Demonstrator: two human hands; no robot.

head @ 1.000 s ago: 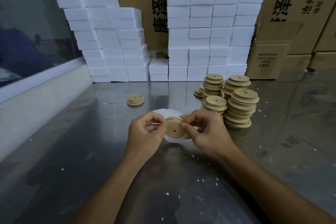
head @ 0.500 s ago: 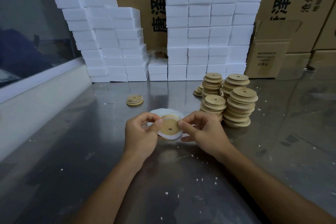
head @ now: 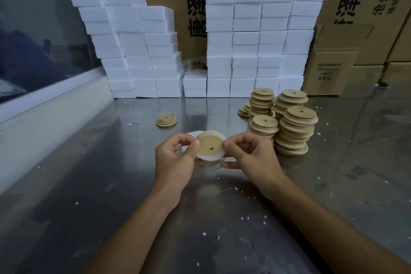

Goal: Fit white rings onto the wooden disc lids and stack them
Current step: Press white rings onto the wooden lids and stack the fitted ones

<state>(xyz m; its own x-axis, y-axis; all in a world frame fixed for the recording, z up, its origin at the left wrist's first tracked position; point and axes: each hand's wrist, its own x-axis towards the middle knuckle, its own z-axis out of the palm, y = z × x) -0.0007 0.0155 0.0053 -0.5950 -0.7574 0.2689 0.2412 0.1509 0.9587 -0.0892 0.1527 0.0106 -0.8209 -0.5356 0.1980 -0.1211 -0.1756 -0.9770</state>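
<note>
We see two hands held up over the shiny metal table (head: 89, 184). The left hand (head: 173, 162) and the right hand (head: 253, 158) both pinch one wooden lid (head: 210, 145) by its edges, one on each side. The lid has a small hole in the middle. A white ring (head: 208, 158) sits around the lid and sticks out at the bottom. More white rings (head: 192, 134) lie on the table just behind the hands. To the right stand tall stacks of wooden lids (head: 293, 131), close together. A short stack of lids (head: 166, 120) sits alone, farther back on the left. White foam blocks (head: 255, 35) are piled at the back, in front of brown boxes (head: 329, 69).
</note>
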